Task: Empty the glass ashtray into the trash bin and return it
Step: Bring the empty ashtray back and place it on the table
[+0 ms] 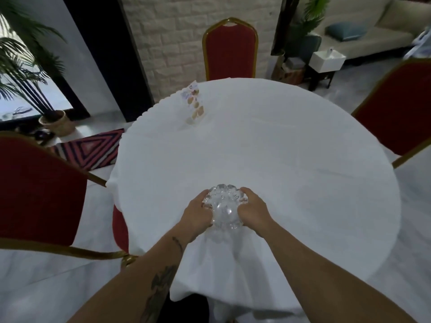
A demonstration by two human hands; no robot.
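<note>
At lower centre of the frame, the glass ashtray (224, 207) sits between left hand (197, 214) and right hand (253, 212), fingers clamped on opposite rims above the white surface (291, 148).

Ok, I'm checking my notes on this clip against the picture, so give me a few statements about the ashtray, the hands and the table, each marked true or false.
1. Both hands hold the glass ashtray, the left hand and right hand on opposite sides. True.
2. The ashtray is over the far edge of the table. False: it is near the person's edge.
3. The tablecloth is red. False: it is white; the chairs are red.
4. A printed card lies on the far left part of the table. True.
5. A trash bin stands on the table. False: none is on the table.
</note>
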